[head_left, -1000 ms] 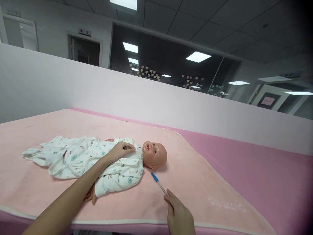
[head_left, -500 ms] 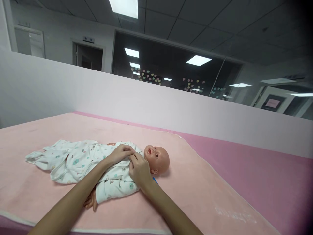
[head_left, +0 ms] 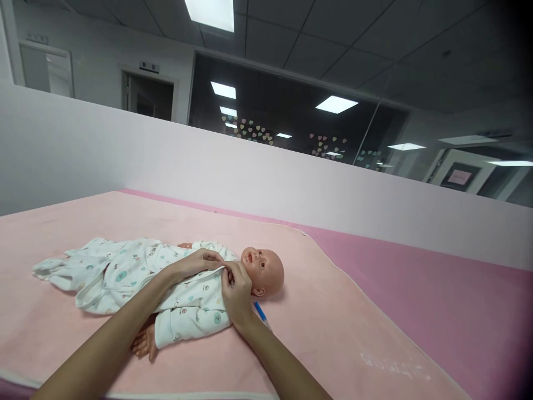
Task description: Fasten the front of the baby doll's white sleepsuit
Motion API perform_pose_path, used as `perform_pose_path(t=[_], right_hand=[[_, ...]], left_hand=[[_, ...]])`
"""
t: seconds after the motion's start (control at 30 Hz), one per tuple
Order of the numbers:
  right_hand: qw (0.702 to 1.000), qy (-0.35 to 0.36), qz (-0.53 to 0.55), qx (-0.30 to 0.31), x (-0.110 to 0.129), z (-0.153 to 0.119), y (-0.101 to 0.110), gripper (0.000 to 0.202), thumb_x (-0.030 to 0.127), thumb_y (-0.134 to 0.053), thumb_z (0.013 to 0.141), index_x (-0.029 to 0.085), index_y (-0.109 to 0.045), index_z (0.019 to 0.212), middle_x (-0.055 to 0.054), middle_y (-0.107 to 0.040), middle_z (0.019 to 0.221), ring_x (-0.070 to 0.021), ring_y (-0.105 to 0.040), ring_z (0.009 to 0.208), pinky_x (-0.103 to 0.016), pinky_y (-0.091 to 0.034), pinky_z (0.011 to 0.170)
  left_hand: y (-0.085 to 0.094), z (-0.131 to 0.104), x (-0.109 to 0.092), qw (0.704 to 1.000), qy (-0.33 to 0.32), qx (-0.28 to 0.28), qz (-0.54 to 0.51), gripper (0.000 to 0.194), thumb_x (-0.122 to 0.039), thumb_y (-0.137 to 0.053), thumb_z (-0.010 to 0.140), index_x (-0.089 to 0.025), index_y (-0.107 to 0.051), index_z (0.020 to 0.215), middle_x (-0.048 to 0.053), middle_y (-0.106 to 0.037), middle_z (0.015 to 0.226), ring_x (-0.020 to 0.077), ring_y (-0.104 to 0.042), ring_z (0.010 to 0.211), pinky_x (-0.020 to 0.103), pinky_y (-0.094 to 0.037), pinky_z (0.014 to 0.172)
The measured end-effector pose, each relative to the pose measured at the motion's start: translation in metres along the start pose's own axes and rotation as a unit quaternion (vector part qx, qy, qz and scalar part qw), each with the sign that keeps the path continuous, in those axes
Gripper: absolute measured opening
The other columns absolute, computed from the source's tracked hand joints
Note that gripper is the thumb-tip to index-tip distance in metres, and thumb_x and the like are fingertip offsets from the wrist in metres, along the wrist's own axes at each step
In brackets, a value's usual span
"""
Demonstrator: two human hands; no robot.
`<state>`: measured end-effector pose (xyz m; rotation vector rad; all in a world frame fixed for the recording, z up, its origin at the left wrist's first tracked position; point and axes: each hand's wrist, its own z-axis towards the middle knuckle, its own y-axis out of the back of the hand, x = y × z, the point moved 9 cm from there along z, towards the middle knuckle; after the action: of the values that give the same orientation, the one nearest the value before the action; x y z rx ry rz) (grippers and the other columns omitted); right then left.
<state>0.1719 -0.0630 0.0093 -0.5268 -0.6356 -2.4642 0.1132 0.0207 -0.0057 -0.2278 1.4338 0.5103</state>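
A baby doll (head_left: 266,271) lies on its back, its bare head to the right. It wears a white baby garment (head_left: 120,276) with small printed animals and dots. My left hand (head_left: 199,263) is across the chest, fingertips pinched on the garment's front edge. Close to the doll's chin, my right hand (head_left: 238,291) grips the same edge with curled fingers. Between the hands the cloth edge is drawn taut and a little raised. Exactly what the fingertips pinch is hidden. The doll's near hand (head_left: 145,341) sticks out of its sleeve beside my left forearm.
A pale pink mat (head_left: 333,328) lies under the doll. By my right wrist is a slim, pen-like thing with a blue end (head_left: 260,311). A darker pink surface (head_left: 400,283) shows past the mat, and a white low wall (head_left: 250,172) runs behind.
The garment's front edge is now lifted and pulled straighter between my hands. My right hand has turned slightly, and more of the blue-ended thing shows. The whole view has shifted slightly.
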Motion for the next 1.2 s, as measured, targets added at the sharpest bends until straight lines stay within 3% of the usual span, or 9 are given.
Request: perform_pose_path(t=[0.17,0.37,0.67,0.9,1.2], right_hand=[[1.0,-0.016,0.014,-0.002,-0.001,0.003,0.001,0.022,0.011,-0.042,0.079,0.019,-0.062,0.084,-0.003,-0.059,0.079,-0.0119,-0.054,0.075,-0.024,-0.046,0.068],[0.999,-0.02,0.028,0.02,0.0,0.008,-0.002,0.023,0.01,-0.044,0.078,0.02,-0.064,0.083,-0.003,-0.064,0.087,-0.0132,-0.057,0.085,-0.027,-0.048,0.078],[0.999,-0.021,0.014,0.028,-0.001,0.007,-0.003,0.023,0.012,-0.043,0.079,0.019,-0.064,0.087,-0.003,-0.066,0.086,-0.0126,-0.058,0.082,-0.026,-0.048,0.076],[0.999,-0.032,-0.023,0.007,-0.008,0.005,-0.001,0.019,0.016,-0.045,0.078,0.019,-0.061,0.089,-0.003,-0.065,0.08,-0.0135,-0.058,0.073,-0.026,-0.047,0.066],[0.999,-0.04,0.032,-0.006,-0.003,0.005,0.005,0.017,0.015,-0.045,0.079,0.019,-0.062,0.078,-0.001,-0.064,0.076,-0.0115,-0.057,0.07,-0.023,-0.046,0.066]], left_hand=[[0.007,0.001,0.008,1.0,0.009,-0.03,-0.002,0.022,-0.033,-0.061,0.069,-0.016,-0.065,0.081,0.001,-0.061,0.073,0.0138,-0.052,0.071,0.022,-0.037,0.064],[0.013,0.004,0.013,0.998,-0.003,-0.063,-0.003,0.022,-0.033,-0.06,0.069,-0.014,-0.063,0.08,-0.003,-0.049,0.059,0.0086,-0.038,0.056,0.02,-0.025,0.052],[0.018,0.002,0.013,0.997,-0.005,-0.083,-0.003,0.025,-0.034,-0.06,0.069,-0.012,-0.067,0.079,-0.005,-0.038,0.046,0.0074,-0.028,0.049,0.022,-0.019,0.048],[0.01,0.0,0.009,0.999,-0.008,-0.039,0.016,0.033,-0.027,-0.071,0.059,-0.014,-0.069,0.089,0.0,-0.063,0.064,0.0142,-0.053,0.067,0.024,-0.04,0.065],[0.01,0.001,0.004,0.998,-0.05,-0.02,0.035,0.022,-0.03,-0.064,0.07,-0.015,-0.071,0.083,0.005,-0.067,0.085,0.0177,-0.056,0.087,0.026,-0.041,0.079]])
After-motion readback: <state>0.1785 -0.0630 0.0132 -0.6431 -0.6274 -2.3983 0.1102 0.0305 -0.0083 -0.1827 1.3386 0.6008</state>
